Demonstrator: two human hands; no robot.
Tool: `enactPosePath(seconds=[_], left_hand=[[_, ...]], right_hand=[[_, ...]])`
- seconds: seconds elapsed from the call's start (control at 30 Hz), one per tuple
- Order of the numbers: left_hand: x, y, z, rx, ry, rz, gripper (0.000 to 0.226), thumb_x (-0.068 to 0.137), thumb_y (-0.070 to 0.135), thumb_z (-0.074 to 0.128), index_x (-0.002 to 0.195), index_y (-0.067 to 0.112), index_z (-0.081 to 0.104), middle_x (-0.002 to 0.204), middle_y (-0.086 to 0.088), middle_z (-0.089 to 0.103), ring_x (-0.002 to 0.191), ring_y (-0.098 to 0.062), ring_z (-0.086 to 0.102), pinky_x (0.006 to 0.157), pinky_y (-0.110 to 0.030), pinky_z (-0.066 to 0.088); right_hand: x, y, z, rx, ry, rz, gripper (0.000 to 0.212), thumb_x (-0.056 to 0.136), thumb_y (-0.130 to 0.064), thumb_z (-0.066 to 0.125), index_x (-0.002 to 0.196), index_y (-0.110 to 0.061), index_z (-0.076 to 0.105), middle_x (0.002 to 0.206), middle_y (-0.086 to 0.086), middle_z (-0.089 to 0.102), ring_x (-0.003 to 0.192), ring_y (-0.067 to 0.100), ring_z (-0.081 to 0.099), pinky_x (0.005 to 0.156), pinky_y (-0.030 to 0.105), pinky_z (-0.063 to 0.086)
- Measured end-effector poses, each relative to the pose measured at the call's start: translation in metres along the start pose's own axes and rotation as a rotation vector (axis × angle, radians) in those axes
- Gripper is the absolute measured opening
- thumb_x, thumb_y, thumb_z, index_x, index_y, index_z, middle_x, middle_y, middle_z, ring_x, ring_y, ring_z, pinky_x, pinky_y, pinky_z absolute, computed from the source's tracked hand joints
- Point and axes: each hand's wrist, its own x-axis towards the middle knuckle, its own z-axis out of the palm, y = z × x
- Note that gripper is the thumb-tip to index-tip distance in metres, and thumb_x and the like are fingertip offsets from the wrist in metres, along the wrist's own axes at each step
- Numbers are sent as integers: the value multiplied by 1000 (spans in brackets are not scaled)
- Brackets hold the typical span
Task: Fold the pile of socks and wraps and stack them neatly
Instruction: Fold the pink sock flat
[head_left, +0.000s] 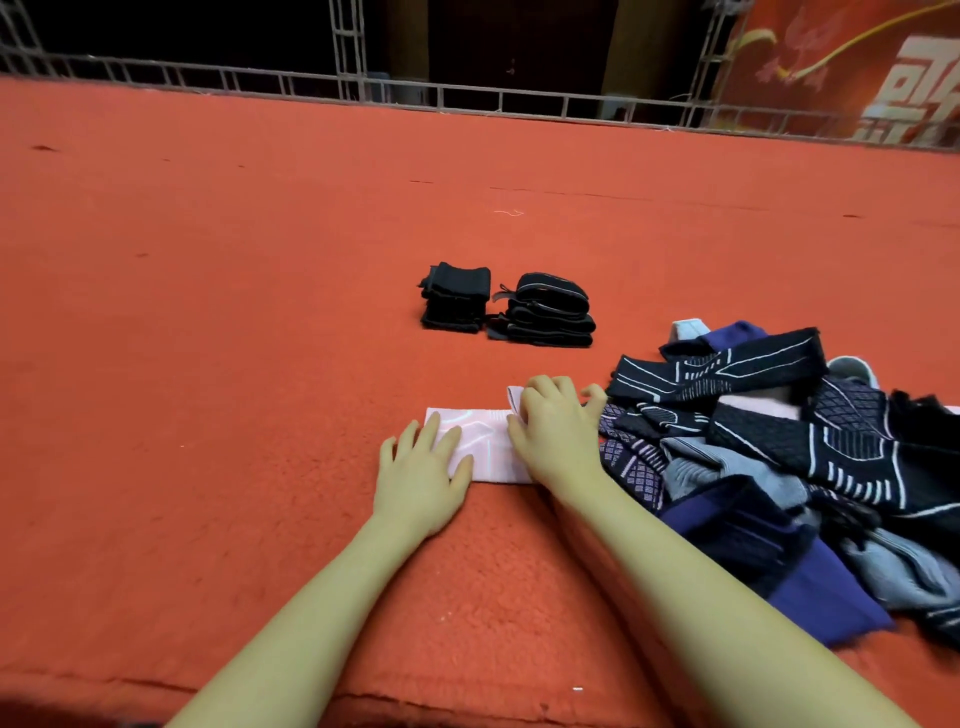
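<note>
A pale pink wrap (488, 441) lies flat on the red carpet in front of me. My left hand (421, 473) presses its left end with straight fingers. My right hand (556, 431) rests on its right end with fingers bent over the cloth's far edge, where a corner is turned up. A loose pile of dark, purple and grey socks and wraps (779, 462) spreads to the right, touching the pink wrap's right end. Farther off stand two neat stacks: black folded pieces (454, 304) on the left and black pieces with grey trim (545, 317) beside them.
The red carpet (234, 312) stretches wide to the left and far side. A metal truss rail (467, 98) runs along the carpet's far edge, with a red banner (857, 67) at the back right.
</note>
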Motion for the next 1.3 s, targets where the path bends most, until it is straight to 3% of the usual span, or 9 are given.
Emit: enactPosePath(seconds=[0.1,0.2,0.33,0.47,0.6,0.8,1.03,1.13,1.3], left_hand=[[-1,-1,0,-23,-18,-7,90,70,56,-2,139,22,45,155,-5,28,141,-24,22,107,-40,16],[2,-1,-3,-11,-36,-15,83,75,54,0,138,24,43,156,-4,24,142,-22,17,107,-40,14],[2,-1,-1,20,-31,-78,52,97,44,33,145,25,33,159,-9,12,143,-30,12,109,-41,10],[2,3,0,100,-6,-166,61,96,47,31,151,21,21,156,-14,20,142,-38,14,110,-45,11],[2,4,0,137,-34,-146,57,98,43,27,150,19,25,148,-9,38,138,-38,24,107,-45,13],[1,1,3,78,87,-152,59,80,32,30,125,8,60,103,-7,71,99,-40,62,86,-47,42],[1,1,9,110,76,-283,45,80,36,60,107,-1,64,135,-27,48,124,-42,45,98,-47,31],[5,-1,14,167,154,-202,38,79,33,54,99,5,69,117,-23,62,111,-42,55,90,-43,32],[4,-2,15,164,313,-56,45,76,26,34,102,14,69,74,-6,66,82,-36,62,77,-41,27]], right_hand=[[6,-11,8,0,-89,59,14,67,-18,77,73,-10,66,84,5,63,84,28,60,84,40,19],[5,-17,14,-11,-318,106,24,93,-32,49,94,-13,64,104,2,61,106,25,51,95,42,11],[-8,-4,15,168,-408,10,46,90,-49,27,75,-17,56,80,-6,58,86,14,52,100,44,21],[-22,17,11,116,-560,-169,85,77,-66,-1,135,-27,47,150,-11,36,140,9,23,109,42,6],[-29,17,16,34,-643,-209,115,61,-89,-12,154,-23,8,160,-9,2,147,15,-2,115,42,-4],[-20,-2,25,107,-632,-7,78,91,-66,6,153,-20,8,160,-7,1,147,14,-5,117,39,-6],[-20,-1,25,391,-521,75,64,92,-38,14,130,0,49,154,13,30,143,23,23,116,40,16],[-26,10,23,291,-388,37,51,89,-28,31,115,4,60,146,22,39,131,39,41,108,45,31],[-31,16,22,104,-617,16,58,98,-48,16,152,-26,19,161,-2,4,147,27,-5,116,36,-4]])
